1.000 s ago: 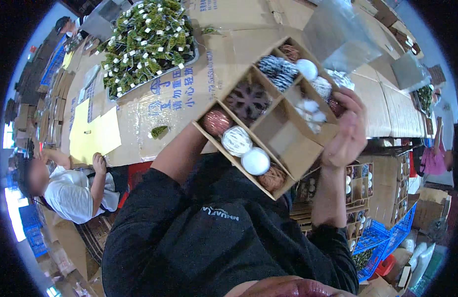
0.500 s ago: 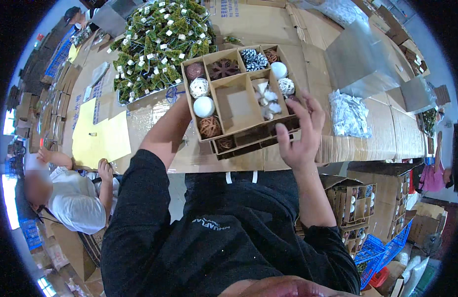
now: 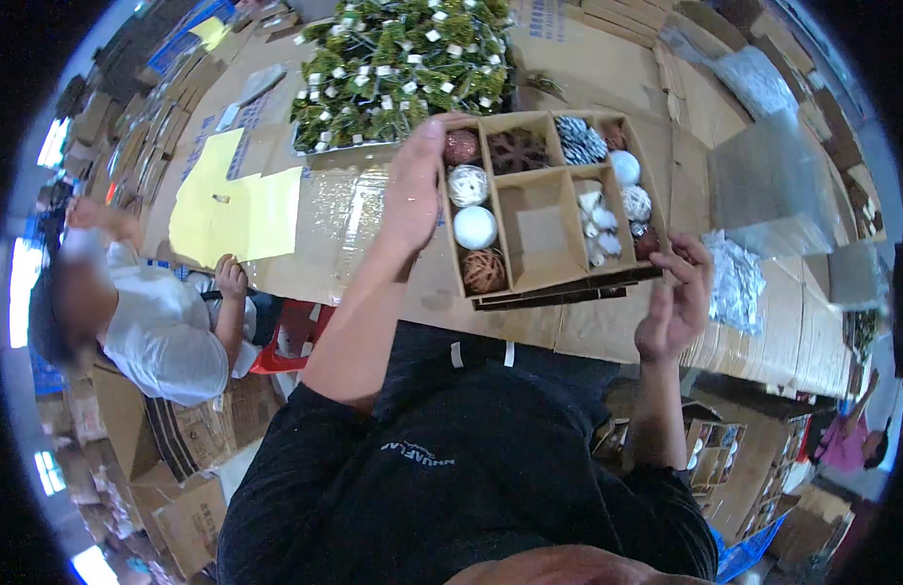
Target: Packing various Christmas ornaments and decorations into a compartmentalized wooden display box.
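A divided cardboard box (image 3: 539, 280) of ornaments is at the near side of the table, with dark edges showing beneath it. Its outer compartments hold glitter, white and woven balls, a brown snowflake and a frosted pinecone (image 3: 579, 140). White ornaments (image 3: 598, 226) lie in an inner compartment; the larger one beside it shows bare cardboard. My left hand (image 3: 419, 185) grips the box's left side, its fingertips hidden behind the wall. At the near right corner, my right hand (image 3: 678, 297) has its fingers apart and bent, fingertips at the box edge.
A mass of green sprigs with white tags (image 3: 403, 73) lies beyond the box. Yellow paper (image 3: 237, 210) is at left, near a seated person (image 3: 169, 317). Silvery plastic packets (image 3: 734, 283) and a translucent plastic bag (image 3: 773, 185) lie at right. More divided boxes (image 3: 715, 453) stand below the table.
The box has come nearer and is less tilted, showing less of what lies beneath. My left hand now shows at its side. The right hand's fingertips have moved to the corner; the view has shifted.
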`<state>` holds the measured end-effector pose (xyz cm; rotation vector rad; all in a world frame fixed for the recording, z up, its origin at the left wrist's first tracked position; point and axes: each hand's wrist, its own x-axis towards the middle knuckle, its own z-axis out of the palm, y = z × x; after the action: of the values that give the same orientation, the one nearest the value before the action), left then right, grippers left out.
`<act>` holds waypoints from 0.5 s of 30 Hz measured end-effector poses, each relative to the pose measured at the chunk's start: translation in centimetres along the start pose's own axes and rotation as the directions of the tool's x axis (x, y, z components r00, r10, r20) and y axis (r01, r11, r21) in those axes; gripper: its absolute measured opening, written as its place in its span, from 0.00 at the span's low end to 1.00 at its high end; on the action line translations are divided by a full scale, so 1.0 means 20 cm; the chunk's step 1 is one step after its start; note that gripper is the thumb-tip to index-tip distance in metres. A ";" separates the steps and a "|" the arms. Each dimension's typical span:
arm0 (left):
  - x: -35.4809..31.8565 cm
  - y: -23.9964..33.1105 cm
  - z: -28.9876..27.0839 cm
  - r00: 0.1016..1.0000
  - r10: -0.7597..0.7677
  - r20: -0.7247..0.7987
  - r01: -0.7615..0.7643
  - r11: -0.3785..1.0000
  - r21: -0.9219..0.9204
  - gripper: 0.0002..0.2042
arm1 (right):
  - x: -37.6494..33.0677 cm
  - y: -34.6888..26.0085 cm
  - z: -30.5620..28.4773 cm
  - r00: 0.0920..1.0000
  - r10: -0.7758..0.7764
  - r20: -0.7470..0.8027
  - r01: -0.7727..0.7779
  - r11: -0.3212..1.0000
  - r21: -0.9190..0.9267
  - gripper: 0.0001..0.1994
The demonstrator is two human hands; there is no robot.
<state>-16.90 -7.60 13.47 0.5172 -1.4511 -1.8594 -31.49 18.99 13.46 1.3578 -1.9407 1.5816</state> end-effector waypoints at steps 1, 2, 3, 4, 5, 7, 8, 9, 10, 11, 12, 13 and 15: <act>-0.01 0.00 0.01 0.995 0.104 -0.003 -0.101 0.972 0.210 0.22 | 0.00 0.01 0.02 0.997 0.045 -0.054 -0.038 0.991 0.132 0.14; 0.00 -0.04 0.00 0.998 0.057 -0.016 -0.054 0.989 0.137 0.23 | 0.01 0.03 0.05 0.990 0.099 -0.100 -0.070 0.963 0.261 0.15; -0.01 -0.05 0.02 0.999 0.036 0.023 -0.038 0.991 0.130 0.23 | 0.00 0.07 0.07 0.968 0.211 -0.138 -0.122 0.872 0.475 0.16; -0.01 -0.06 0.05 0.999 0.042 0.015 -0.043 0.998 0.039 0.23 | 0.01 0.11 0.07 0.947 0.283 -0.150 -0.148 0.802 0.579 0.18; -0.02 -0.08 0.06 0.999 0.047 0.009 -0.046 0.998 -0.053 0.23 | 0.03 0.15 0.07 0.922 0.355 -0.152 -0.167 0.720 0.674 0.21; -0.03 -0.10 0.01 0.985 0.155 -0.080 -0.150 0.986 0.073 0.25 | 0.07 0.19 0.09 0.870 0.491 -0.050 -0.327 0.650 0.686 0.27; -0.03 -0.13 -0.02 0.971 0.187 -0.147 -0.178 0.981 0.073 0.25 | 0.10 0.20 0.10 0.835 0.551 -0.004 -0.399 0.610 0.685 0.29; -0.06 -0.13 -0.03 0.973 0.164 -0.161 -0.138 0.977 0.161 0.26 | 0.09 0.24 0.09 0.809 0.585 0.054 -0.454 0.565 0.689 0.30; -0.08 -0.19 -0.08 0.971 0.121 -0.205 -0.078 0.976 0.206 0.27 | 0.09 0.30 0.10 0.711 0.693 0.116 -0.576 0.481 0.661 0.29; -0.10 -0.27 -0.13 0.965 0.078 -0.250 -0.015 0.969 0.247 0.28 | 0.06 0.37 0.11 0.594 0.786 0.171 -0.682 0.380 0.625 0.29; -0.16 -0.32 -0.12 0.961 -0.113 -0.251 0.132 0.989 0.060 0.29 | -0.04 0.50 0.10 0.615 0.759 0.215 -0.666 0.353 0.658 0.27; -0.21 -0.40 -0.13 0.964 -0.191 -0.184 0.170 0.978 -0.121 0.30 | -0.14 0.60 0.12 0.656 0.727 0.203 -0.669 0.435 0.603 0.25; -0.28 -0.71 -0.30 0.931 -0.336 -0.141 0.306 0.931 -0.201 0.33 | -0.37 0.79 0.19 0.583 0.744 0.327 -0.740 0.320 0.591 0.24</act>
<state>-13.06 -5.74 -2.40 0.8485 -1.1240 -2.1141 -39.04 18.40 -2.73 0.4994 -2.2189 2.9867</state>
